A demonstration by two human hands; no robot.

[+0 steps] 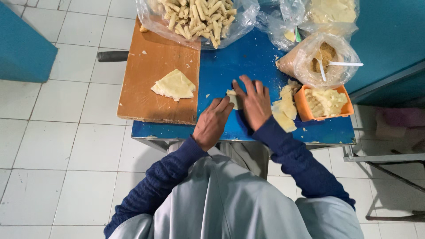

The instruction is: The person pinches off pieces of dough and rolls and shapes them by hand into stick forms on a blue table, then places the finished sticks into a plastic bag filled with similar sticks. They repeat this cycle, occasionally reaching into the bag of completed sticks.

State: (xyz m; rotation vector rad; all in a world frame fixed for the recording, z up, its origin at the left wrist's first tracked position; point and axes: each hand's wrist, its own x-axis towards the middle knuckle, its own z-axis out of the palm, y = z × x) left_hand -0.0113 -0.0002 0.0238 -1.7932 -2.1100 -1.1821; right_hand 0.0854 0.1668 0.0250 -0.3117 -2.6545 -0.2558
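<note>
While both hands press flat on the blue counter (248, 62), a small wrapper (232, 98) lies between them, touching the fingers of each. The left hand (211, 123) and right hand (255, 104) are open, fingers stretched, gripping nothing; they seem to be rolling it. Judging by the bag of finished rolls (197, 17) at the far edge, much is done. Left to do: a stack of wrappers (174, 85) on the wooden board (150, 97), more sheets (284, 108) by the right hand, and filling in the orange tub (325, 102). A bag of crumbs (325, 59) holds two spoons.
</note>
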